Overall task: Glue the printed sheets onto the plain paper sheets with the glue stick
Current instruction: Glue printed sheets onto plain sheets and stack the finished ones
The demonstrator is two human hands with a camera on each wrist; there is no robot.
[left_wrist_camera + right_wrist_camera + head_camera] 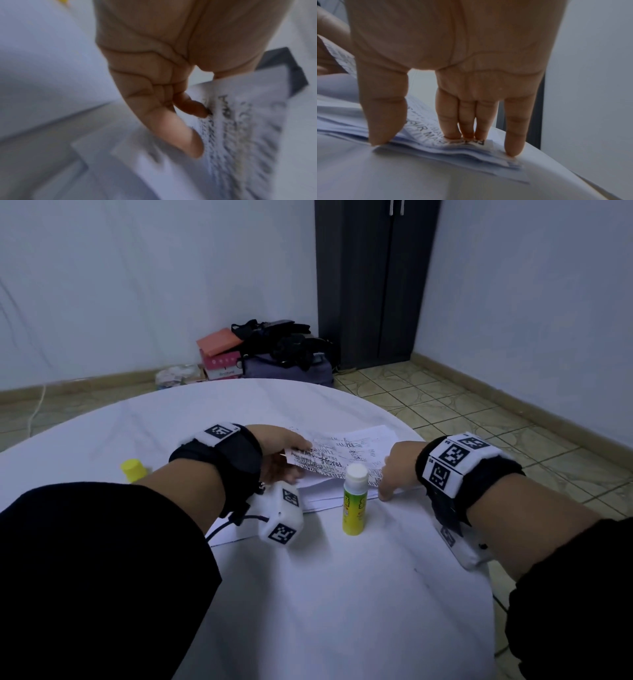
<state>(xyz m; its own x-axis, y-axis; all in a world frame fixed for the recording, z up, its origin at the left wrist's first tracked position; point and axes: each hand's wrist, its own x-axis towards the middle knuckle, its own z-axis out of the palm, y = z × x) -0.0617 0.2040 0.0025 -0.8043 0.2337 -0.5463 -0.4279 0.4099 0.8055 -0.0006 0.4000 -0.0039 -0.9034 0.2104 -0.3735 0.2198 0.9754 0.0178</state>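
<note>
The left hand (281,455) pinched one end of a printed sheet (339,453), thumb on top, lifting it off the paper stack (322,498). The right hand (397,470) pressed straight fingers (465,121) down on the stack's near right corner, holding nothing. The stack lay toward the far edge of the round white table (342,594). Just in front of it stood the uncapped glue stick (355,501), its yellow cap (133,470) near the left edge (well apart). Beyond were tiled floor, pale walls, a dark wardrobe (373,282) and piled bags (284,354).
</note>
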